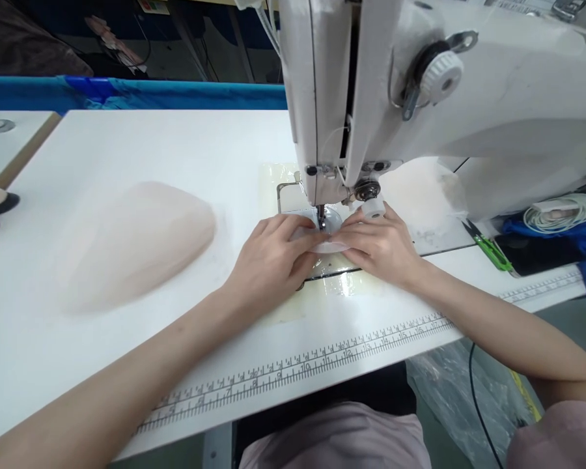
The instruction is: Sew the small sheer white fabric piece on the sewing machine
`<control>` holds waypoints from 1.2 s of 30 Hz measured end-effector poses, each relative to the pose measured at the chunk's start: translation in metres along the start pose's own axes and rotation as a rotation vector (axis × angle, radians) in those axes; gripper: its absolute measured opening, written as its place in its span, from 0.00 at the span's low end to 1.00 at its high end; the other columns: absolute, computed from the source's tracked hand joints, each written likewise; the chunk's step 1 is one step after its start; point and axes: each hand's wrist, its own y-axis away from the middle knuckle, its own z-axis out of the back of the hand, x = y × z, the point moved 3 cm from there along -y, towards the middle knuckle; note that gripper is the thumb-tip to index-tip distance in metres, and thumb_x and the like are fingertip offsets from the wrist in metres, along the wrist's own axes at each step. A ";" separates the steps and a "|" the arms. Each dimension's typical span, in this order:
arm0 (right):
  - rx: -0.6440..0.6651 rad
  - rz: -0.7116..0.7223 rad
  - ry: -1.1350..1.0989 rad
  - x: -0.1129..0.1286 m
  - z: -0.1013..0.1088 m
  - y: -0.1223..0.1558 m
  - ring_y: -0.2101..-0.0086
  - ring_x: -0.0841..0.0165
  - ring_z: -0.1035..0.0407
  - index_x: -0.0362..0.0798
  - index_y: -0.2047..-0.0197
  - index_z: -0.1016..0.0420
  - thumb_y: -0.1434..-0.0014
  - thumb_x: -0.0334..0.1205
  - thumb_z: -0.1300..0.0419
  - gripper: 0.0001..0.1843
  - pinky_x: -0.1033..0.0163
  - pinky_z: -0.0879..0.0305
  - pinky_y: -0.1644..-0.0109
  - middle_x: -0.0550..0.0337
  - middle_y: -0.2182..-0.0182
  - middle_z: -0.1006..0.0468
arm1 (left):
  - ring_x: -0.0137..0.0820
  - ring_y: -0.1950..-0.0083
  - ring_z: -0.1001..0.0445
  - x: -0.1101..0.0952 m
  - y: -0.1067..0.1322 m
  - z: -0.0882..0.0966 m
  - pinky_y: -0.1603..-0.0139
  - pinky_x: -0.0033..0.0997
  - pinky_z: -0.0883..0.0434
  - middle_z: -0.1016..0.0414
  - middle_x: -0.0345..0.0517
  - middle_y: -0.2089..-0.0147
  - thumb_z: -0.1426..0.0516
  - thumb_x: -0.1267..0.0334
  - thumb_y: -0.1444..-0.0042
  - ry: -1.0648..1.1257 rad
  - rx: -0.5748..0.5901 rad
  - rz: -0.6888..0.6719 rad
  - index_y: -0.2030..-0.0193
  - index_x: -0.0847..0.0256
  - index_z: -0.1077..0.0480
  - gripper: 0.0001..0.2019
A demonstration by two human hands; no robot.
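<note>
Head view has my left hand (268,257) and right hand (378,244) together, fingers pressed flat on the small pale fabric piece (328,242) under the sewing machine's needle (321,218), mid-table, pinning it flat for stitching.

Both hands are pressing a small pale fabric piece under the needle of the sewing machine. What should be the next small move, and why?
Probably feed the fabric piece slowly back past the needle. The left hand and right hand already hold it flat from both sides, with its edge right at the needle. The fingertips lie very near the needle, so keeping them to the sides seems wise.
</note>
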 end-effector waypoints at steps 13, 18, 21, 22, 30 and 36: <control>0.021 0.086 -0.053 0.006 0.005 0.004 0.56 0.65 0.27 0.50 0.63 0.20 0.36 0.34 0.43 0.10 0.53 0.40 0.49 0.63 0.59 0.17 | 0.44 0.46 0.28 -0.015 0.011 0.003 0.44 0.50 0.34 0.24 0.51 0.49 0.46 0.64 0.36 -0.198 -0.074 -0.194 0.50 0.59 0.25 0.12; 0.005 0.189 -0.029 0.010 0.006 0.006 0.57 0.65 0.27 0.46 0.63 0.20 0.37 0.30 0.44 0.10 0.52 0.39 0.47 0.61 0.62 0.17 | 0.43 0.40 0.30 -0.032 0.022 0.008 0.40 0.51 0.36 0.23 0.49 0.45 0.46 0.61 0.35 -0.329 -0.013 -0.230 0.45 0.61 0.29 0.14; 0.009 0.184 -0.017 0.011 0.007 0.005 0.58 0.66 0.26 0.45 0.64 0.21 0.37 0.30 0.44 0.09 0.52 0.39 0.46 0.61 0.63 0.16 | 0.41 0.39 0.29 -0.033 0.023 0.009 0.40 0.51 0.36 0.22 0.48 0.47 0.47 0.60 0.34 -0.343 -0.004 -0.231 0.44 0.60 0.30 0.14; 0.011 0.181 -0.015 0.011 0.007 0.005 0.59 0.66 0.26 0.46 0.64 0.21 0.37 0.30 0.44 0.10 0.52 0.39 0.46 0.61 0.63 0.16 | 0.41 0.40 0.29 -0.033 0.023 0.009 0.40 0.51 0.36 0.22 0.49 0.47 0.47 0.61 0.34 -0.342 -0.007 -0.233 0.44 0.60 0.31 0.14; -0.017 0.147 0.003 0.009 0.004 0.004 0.60 0.67 0.26 0.47 0.64 0.22 0.36 0.30 0.44 0.10 0.53 0.39 0.47 0.64 0.64 0.16 | 0.40 0.44 0.25 -0.026 0.020 0.003 0.37 0.52 0.39 0.23 0.54 0.47 0.46 0.61 0.34 -0.284 -0.053 -0.231 0.44 0.64 0.30 0.16; 0.011 0.033 0.063 0.000 -0.003 0.001 0.60 0.67 0.26 0.50 0.62 0.22 0.35 0.32 0.44 0.10 0.51 0.42 0.44 0.65 0.64 0.17 | 0.41 0.42 0.27 -0.017 0.012 0.000 0.37 0.53 0.40 0.25 0.56 0.44 0.50 0.62 0.33 -0.235 -0.012 -0.160 0.43 0.62 0.30 0.15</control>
